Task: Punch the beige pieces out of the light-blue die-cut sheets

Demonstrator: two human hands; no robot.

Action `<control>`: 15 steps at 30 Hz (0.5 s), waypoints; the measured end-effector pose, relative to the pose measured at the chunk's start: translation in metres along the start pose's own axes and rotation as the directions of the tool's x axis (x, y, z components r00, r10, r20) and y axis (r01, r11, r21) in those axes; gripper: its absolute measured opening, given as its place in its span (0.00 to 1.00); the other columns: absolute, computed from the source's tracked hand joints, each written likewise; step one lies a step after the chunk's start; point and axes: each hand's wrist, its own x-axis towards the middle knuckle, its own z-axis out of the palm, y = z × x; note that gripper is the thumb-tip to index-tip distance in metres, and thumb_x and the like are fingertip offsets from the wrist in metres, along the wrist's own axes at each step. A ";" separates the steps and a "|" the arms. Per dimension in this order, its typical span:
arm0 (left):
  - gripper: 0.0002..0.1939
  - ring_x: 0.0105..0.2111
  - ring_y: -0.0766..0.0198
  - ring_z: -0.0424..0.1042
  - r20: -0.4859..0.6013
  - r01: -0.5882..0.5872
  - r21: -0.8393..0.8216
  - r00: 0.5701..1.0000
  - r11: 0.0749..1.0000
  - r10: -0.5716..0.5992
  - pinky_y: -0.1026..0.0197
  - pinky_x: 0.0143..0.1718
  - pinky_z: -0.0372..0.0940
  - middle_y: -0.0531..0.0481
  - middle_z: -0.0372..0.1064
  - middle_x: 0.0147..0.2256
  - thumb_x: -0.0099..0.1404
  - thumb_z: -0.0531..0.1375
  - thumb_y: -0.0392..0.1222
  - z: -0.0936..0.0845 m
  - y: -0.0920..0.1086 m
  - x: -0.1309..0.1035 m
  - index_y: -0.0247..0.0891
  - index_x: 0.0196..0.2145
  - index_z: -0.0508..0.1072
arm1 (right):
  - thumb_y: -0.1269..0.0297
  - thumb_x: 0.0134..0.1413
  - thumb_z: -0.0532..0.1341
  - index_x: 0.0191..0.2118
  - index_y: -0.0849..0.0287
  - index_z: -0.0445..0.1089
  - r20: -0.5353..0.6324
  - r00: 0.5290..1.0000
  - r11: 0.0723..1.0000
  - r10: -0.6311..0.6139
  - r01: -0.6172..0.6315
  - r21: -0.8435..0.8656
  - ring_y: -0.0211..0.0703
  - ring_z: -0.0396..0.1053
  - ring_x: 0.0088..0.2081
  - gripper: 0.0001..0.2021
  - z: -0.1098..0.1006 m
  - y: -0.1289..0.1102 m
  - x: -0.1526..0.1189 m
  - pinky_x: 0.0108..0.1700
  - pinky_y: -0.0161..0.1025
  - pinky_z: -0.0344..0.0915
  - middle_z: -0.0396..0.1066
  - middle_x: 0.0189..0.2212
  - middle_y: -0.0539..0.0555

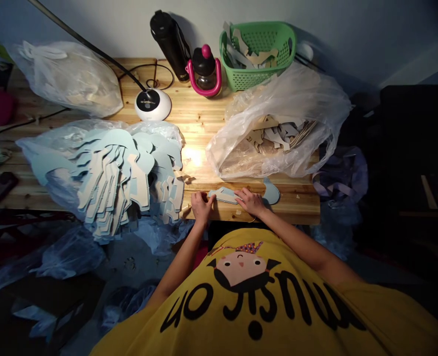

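Observation:
A light-blue cut-out piece [224,195] with a pale strip on top lies near the front edge of the wooden table, between my hands. My left hand [201,206] has thumb and fingers pinched at the piece's left end. On its right end, the bent fingers of my right hand [249,202] press and hold it. Another curved light-blue part [271,192] shows just beyond my right hand; whether it joins the held piece is hidden. To the left, a large pile of similar light-blue and cream cut-outs [111,173] lies overlapped on plastic, partly over the table edge.
An open clear plastic bag [222,153] holds grey and beige scraps. Behind it stands a green basket [258,79] with more scraps. A lamp base [153,105], black flask [169,44], pink-handled bottle [205,74] and a filled plastic bag [70,79] stand farther back.

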 end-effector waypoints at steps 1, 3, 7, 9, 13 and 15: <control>0.12 0.43 0.53 0.66 0.008 -0.024 0.001 1.000 1.000 0.024 0.52 0.48 0.63 0.42 0.64 0.39 0.61 0.64 0.46 0.000 0.002 0.000 0.38 0.39 0.70 | 0.52 0.69 0.51 0.61 0.47 0.65 0.000 1.000 1.000 -0.003 0.003 0.000 0.46 0.71 0.44 0.20 0.000 0.000 0.000 0.38 0.35 0.61 0.68 0.51 0.57; 0.13 0.46 0.52 0.66 0.033 -0.108 0.001 0.994 0.994 0.108 0.52 0.50 0.63 0.40 0.64 0.43 0.62 0.63 0.44 -0.001 0.006 0.001 0.37 0.43 0.71 | 0.51 0.68 0.52 0.62 0.47 0.64 0.008 1.000 1.000 -0.010 0.010 -0.003 0.47 0.71 0.44 0.21 -0.001 0.001 -0.001 0.38 0.35 0.61 0.68 0.51 0.57; 0.14 0.49 0.51 0.65 0.125 -0.276 0.025 0.954 0.961 0.271 0.52 0.53 0.61 0.39 0.65 0.49 0.63 0.62 0.43 0.000 0.013 0.002 0.39 0.46 0.74 | 0.50 0.67 0.54 0.62 0.48 0.63 0.027 0.999 1.000 -0.023 0.023 -0.005 0.47 0.71 0.44 0.22 -0.002 0.001 -0.001 0.38 0.35 0.61 0.67 0.51 0.58; 0.13 0.49 0.51 0.66 0.203 -0.331 0.049 0.927 0.942 0.316 0.51 0.53 0.60 0.40 0.66 0.51 0.65 0.60 0.40 0.002 0.014 0.001 0.42 0.48 0.75 | 0.50 0.67 0.54 0.62 0.48 0.63 0.016 0.999 0.999 -0.035 0.035 0.000 0.47 0.71 0.44 0.22 -0.002 0.001 -0.001 0.38 0.35 0.61 0.67 0.51 0.58; 0.19 0.51 0.51 0.64 0.297 -0.433 0.067 0.868 0.899 0.397 0.50 0.55 0.58 0.40 0.66 0.52 0.67 0.56 0.34 0.004 0.010 -0.002 0.45 0.53 0.73 | 0.51 0.67 0.54 0.62 0.49 0.64 -0.002 0.999 0.999 -0.048 0.048 0.007 0.47 0.71 0.44 0.22 -0.001 0.002 -0.001 0.39 0.35 0.62 0.67 0.50 0.58; 0.20 0.52 0.50 0.63 0.299 -0.456 0.064 0.857 0.888 0.419 0.49 0.55 0.58 0.40 0.66 0.53 0.67 0.56 0.34 0.005 0.008 -0.001 0.45 0.55 0.71 | 0.52 0.66 0.56 0.62 0.50 0.63 -0.008 0.997 0.997 -0.071 0.071 0.014 0.47 0.71 0.45 0.22 -0.001 0.004 -0.003 0.40 0.35 0.63 0.66 0.52 0.59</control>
